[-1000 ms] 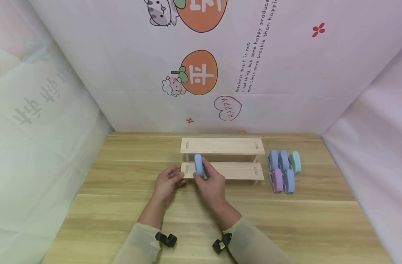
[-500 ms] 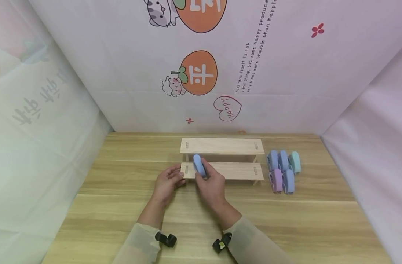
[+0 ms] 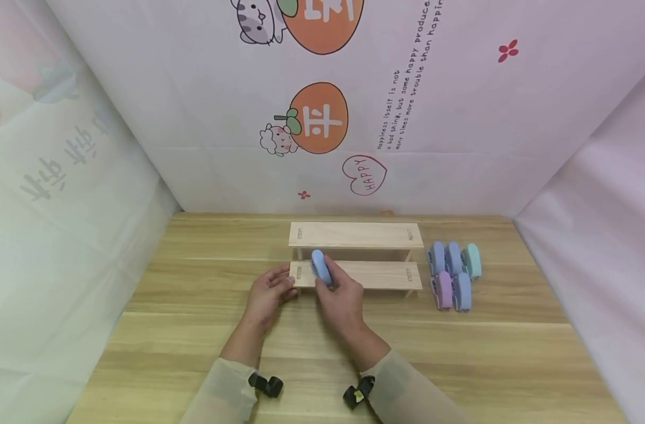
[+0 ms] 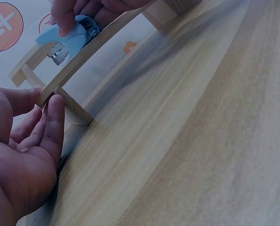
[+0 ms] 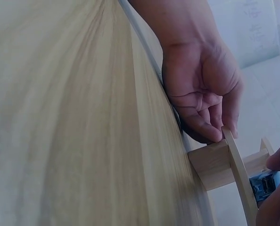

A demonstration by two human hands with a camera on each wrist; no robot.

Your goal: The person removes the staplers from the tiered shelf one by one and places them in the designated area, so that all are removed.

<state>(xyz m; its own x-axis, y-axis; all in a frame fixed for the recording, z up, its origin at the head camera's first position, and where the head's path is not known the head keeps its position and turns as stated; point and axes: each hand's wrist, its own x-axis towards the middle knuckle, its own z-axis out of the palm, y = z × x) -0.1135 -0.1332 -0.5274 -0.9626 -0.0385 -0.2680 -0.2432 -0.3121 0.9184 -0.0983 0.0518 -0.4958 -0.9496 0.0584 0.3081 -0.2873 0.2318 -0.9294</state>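
My right hand [image 3: 341, 298] pinches a light blue stapler [image 3: 321, 268] between thumb and fingers, over the left part of the lower board [image 3: 378, 274] of a two-step wooden rack. In the left wrist view, the stapler [image 4: 76, 40] is right at the board's top, its metal part facing the rack's left end. My left hand [image 3: 266, 298] grips the left end of that lower board, thumb on top and fingers beneath. From the right wrist side, the left hand [image 5: 203, 89] shows at the board's end, while the stapler [image 5: 265, 185] is partly covered by right-hand fingers.
The rack's upper board [image 3: 354, 235] stands behind the lower one. Right of the rack, several staplers lie in two rows: blue ones [image 3: 436, 257], a mint one [image 3: 472, 261] and a purple one [image 3: 444, 290]. A printed white cloth [image 3: 449, 176] backs the wooden table [image 3: 206, 259].
The blue stapler has turned slightly, its far end now leaning left, and has shifted a touch to the right with my right hand. The left hand keeps its grip on the board.
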